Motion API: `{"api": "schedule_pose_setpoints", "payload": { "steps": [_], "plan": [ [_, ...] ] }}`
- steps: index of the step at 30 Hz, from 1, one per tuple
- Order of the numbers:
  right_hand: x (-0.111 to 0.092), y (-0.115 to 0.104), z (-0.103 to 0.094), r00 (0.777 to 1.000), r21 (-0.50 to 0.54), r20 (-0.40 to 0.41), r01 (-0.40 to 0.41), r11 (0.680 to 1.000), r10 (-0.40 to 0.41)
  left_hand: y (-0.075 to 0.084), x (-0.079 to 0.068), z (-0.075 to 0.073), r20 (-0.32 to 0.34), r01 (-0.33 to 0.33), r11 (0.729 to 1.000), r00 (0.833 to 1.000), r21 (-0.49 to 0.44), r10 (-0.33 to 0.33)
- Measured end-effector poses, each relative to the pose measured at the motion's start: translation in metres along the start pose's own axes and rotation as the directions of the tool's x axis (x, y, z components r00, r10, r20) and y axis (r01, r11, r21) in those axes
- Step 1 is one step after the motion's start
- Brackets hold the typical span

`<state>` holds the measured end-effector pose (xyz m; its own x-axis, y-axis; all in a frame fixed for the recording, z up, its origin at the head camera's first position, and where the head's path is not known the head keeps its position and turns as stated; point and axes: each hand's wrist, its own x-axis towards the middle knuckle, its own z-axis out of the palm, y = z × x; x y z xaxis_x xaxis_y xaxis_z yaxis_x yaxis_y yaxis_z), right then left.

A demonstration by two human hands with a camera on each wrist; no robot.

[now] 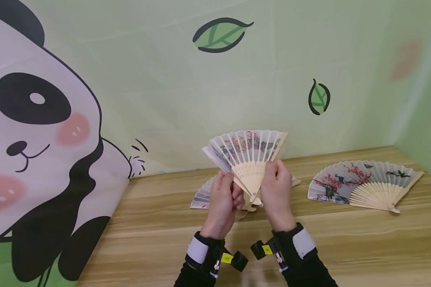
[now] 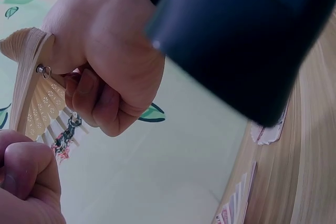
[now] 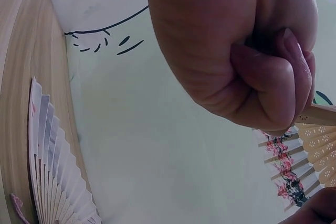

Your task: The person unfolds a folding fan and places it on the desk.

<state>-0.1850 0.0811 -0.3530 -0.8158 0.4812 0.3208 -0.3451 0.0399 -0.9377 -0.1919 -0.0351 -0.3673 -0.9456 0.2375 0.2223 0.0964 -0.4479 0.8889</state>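
Observation:
Both hands hold a partly spread folding fan [image 1: 253,159] up in front of the chest, with pale wooden ribs and a white leaf printed with red blossoms. My left hand [image 1: 224,201] pinches its left side, where several folds are still bunched together. On the right edge, near the pivot, my right hand [image 1: 278,191] grips the outer rib. The metal pivot ring [image 2: 46,71] shows in the left wrist view, and pierced ribs [image 3: 320,142] in the right wrist view. Behind the hands a second fan [image 1: 200,195] lies spread on the table, largely hidden by them.
A third fan [image 1: 362,185], spread wide with blossoms and birds, lies on the wooden table [image 1: 147,239] to the right. A pale green cloth backdrop [image 1: 158,95] with a panda print rises behind and at the side. Each wrist carries a strapped camera.

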Motion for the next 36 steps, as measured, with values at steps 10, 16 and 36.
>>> {"api": "schedule_pose_setpoints", "payload": {
  "steps": [10,16,36],
  "plan": [
    [0.000,-0.001,0.001,0.998,0.026,-0.061,0.006,1.000,-0.005,0.001,-0.001,0.003,-0.035,-0.022,1.000,0.999,0.013,0.022],
    [0.002,-0.003,0.001,0.997,0.054,-0.081,0.021,0.998,-0.017,-0.001,0.001,0.007,-0.035,-0.023,1.000,0.999,0.005,0.023],
    [0.002,-0.001,0.002,0.982,0.114,-0.182,0.072,0.991,-0.050,0.000,-0.003,0.011,-0.087,-0.063,0.998,0.994,0.006,0.063]
  ]
}}
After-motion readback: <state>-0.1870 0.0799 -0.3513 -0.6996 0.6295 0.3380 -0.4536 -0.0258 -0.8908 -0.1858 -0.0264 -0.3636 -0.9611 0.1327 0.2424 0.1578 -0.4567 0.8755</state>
